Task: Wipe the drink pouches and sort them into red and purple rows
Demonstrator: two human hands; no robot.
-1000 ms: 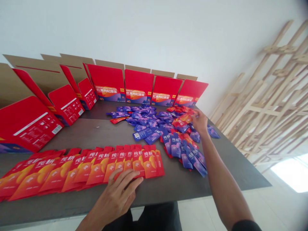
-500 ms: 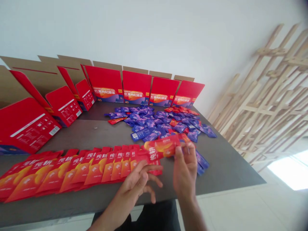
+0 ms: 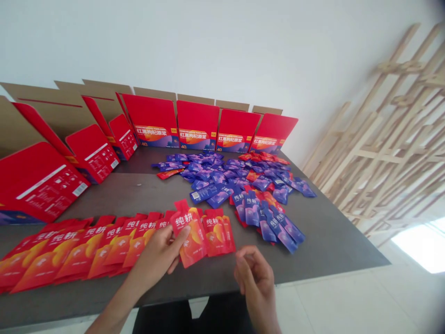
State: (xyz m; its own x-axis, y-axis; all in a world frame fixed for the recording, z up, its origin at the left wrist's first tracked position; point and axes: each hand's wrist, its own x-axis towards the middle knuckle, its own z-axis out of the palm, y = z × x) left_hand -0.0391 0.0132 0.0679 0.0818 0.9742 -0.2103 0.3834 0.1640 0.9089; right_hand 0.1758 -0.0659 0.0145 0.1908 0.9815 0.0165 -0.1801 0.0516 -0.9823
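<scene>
My left hand is closed on a red-orange pouch, holding it upright just above the right end of a long overlapping row of red-orange pouches on the dark table. My right hand hovers over the table's near edge, fingers loosely curled, with nothing in it. Beyond lies a loose pile of blue and red pouches, with a short fanned row of blue pouches at its near side.
Open red cartons with brown cardboard flaps stand along the table's far and left edges. Wooden frames lean against the white wall on the right. Pale floor shows past the table's right edge.
My right hand fetched a red-orange pouch from the far pile and brought it close. The pouch passed to my left hand, and my right hand dropped away toward the near edge.
</scene>
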